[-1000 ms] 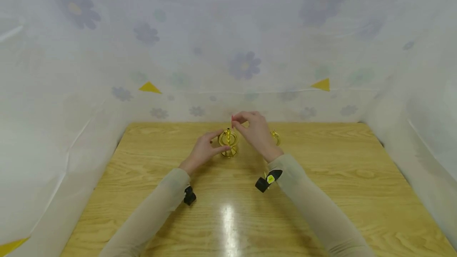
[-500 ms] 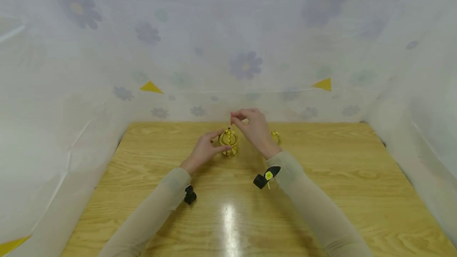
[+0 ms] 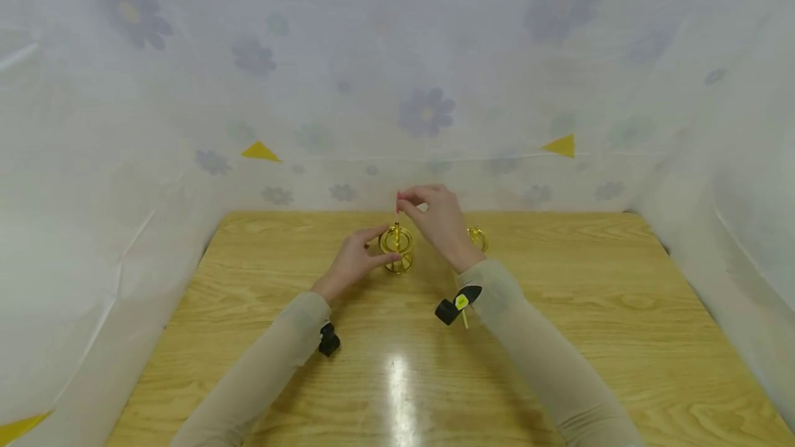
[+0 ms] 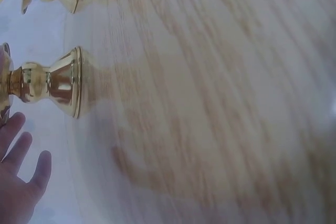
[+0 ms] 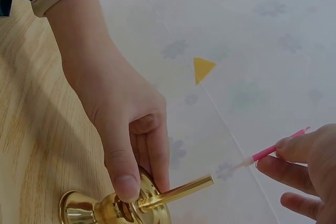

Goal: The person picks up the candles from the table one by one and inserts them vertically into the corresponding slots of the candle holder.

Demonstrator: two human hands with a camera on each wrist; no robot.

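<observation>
Right hand [image 5: 310, 174] pinches pink candle [image 5: 273, 150], seemingly near-upright, above gold holder [image 3: 397, 248].

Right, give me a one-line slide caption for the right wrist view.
Left hand grips a brass candlestick on the wooden table while right hand pinches a thin pink candle above it.

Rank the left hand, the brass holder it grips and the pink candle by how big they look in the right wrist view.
1. left hand, clearly largest.
2. brass holder, partly cut off by the frame's lower edge, so its full size is unsure.
3. pink candle, thin and smallest, pinched by the right hand.
</observation>
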